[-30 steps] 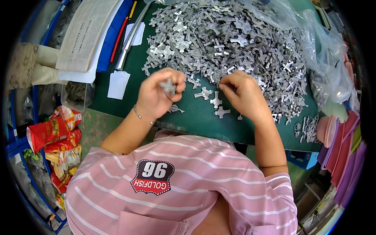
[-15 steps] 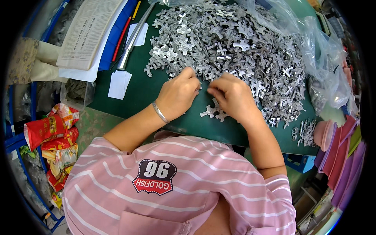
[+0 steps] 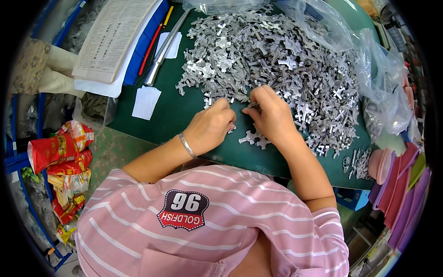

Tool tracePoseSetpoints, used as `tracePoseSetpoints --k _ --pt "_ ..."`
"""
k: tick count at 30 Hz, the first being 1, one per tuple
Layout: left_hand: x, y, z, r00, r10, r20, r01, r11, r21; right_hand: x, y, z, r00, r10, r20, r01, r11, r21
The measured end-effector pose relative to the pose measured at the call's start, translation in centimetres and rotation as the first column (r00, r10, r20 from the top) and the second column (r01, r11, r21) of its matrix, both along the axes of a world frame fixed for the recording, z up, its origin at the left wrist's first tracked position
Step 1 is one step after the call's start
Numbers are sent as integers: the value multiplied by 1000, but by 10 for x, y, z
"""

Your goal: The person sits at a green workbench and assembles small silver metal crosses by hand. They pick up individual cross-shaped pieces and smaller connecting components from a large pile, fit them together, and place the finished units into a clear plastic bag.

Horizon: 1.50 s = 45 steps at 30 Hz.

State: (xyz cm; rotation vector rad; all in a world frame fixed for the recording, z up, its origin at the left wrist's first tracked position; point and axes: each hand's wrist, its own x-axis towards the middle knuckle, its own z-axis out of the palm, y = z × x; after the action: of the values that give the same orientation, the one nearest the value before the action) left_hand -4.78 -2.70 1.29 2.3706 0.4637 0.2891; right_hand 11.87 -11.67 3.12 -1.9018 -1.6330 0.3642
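A big heap of small silver cross-shaped metal pieces (image 3: pixel 277 55) covers the far part of the green tabletop (image 3: pixel 175 108). At the heap's near edge, my left hand (image 3: pixel 210 127) is closed, with a bit of a small metal piece (image 3: pixel 232 128) peeking from its fingertips. My right hand (image 3: pixel 273 115) pinches a small grey metal piece (image 3: pixel 253 105) between thumb and fingers, apart from the left hand. Just below the right hand's thumb, a few loose cross-shaped pieces (image 3: pixel 249 137) lie on the table, partly hidden by that hand.
Clear plastic bags (image 3: pixel 385 83) edge the heap at the right. A smaller pile of metal parts (image 3: pixel 361 161) sits near the right corner. To the left are white paper slips (image 3: pixel 146 102), a metal rod (image 3: pixel 159 57), a red pen (image 3: pixel 150 48) and a blue tray (image 3: pixel 143 37) under printed sheets.
My left hand has come down from the heap's edge toward me. My right hand now shows a metal piece at its fingertips, and the view has shifted slightly.
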Motion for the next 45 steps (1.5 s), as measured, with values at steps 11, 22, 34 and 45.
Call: tracePoseSetpoints --k 11,22,34,45 --pt "-2 3 12 996 -89 -29 86 992 -94 22 -31 -4 62 -296 -953 120 950 -287" --pt "-23 25 10 895 281 347 327 116 -938 9 -24 0 -390 -14 -921 222 969 -109" --pt "-45 52 13 839 518 166 77 190 -979 -30 38 -14 991 51 125 -70 986 152" --pt "-21 41 -2 966 237 103 -228 969 -96 8 11 6 83 -93 -992 -39 995 -96"
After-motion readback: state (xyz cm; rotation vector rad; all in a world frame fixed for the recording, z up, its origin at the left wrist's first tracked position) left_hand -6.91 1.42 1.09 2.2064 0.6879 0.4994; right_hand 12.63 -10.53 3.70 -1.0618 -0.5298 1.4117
